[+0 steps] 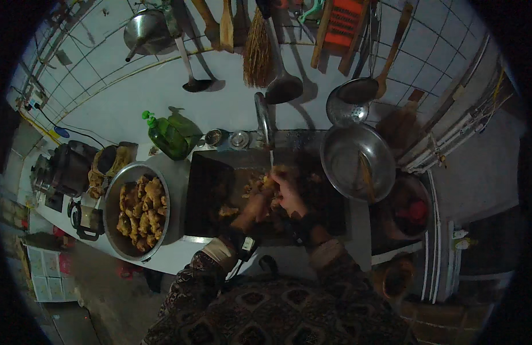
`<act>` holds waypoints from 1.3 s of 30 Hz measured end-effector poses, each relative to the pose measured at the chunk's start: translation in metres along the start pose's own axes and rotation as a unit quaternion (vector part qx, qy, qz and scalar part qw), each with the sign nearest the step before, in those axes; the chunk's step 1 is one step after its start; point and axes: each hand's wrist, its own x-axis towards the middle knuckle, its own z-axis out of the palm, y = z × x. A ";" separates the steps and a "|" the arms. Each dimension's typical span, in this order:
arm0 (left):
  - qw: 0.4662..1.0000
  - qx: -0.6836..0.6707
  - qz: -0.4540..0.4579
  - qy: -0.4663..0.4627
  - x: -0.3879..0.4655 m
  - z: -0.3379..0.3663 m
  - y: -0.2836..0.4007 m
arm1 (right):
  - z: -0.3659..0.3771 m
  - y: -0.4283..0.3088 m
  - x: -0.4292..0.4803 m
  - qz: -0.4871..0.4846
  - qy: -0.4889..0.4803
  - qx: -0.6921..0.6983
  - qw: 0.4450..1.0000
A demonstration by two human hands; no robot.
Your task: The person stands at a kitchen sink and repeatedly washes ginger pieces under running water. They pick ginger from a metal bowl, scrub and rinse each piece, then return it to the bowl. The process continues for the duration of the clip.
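My left hand (pixel 256 204) and my right hand (pixel 288 193) meet over the dark sink (pixel 205 185), under a thin stream of water from the curved metal faucet (pixel 262 114). Between them is a yellowish piece of ginger (pixel 269 181), mostly covered by the fingers. Both hands appear closed around it. Around them in the basin lie more ginger pieces, and a lone piece of ginger (pixel 228 211) rests nearer the left side. Dim light hides detail at the fingertips. To the left, a large metal basin (pixel 109 207) holds a heap of knobby ginger roots (pixel 143 211).
A green pump bottle (pixel 167 137) stands behind the sink's left corner. At the right edge a metal bowl (pixel 341 172) holds a brown stick-like utensil (pixel 366 172). Ladles (pixel 285 88), a straw brush (pixel 257 56) and a skimmer (pixel 348 110) hang above. A kettle (pixel 88 220) sits left.
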 end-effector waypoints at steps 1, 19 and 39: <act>0.999 0.026 -0.003 -0.034 -0.003 0.000 0.005 | 0.002 -0.002 0.001 0.010 0.012 0.006 1.000; 0.827 0.463 0.272 0.165 0.004 0.007 0.002 | 0.022 -0.027 0.008 0.094 0.080 0.161 0.979; 0.880 0.440 0.157 0.085 0.005 -0.004 -0.015 | -0.005 -0.029 0.028 0.025 0.005 0.427 0.904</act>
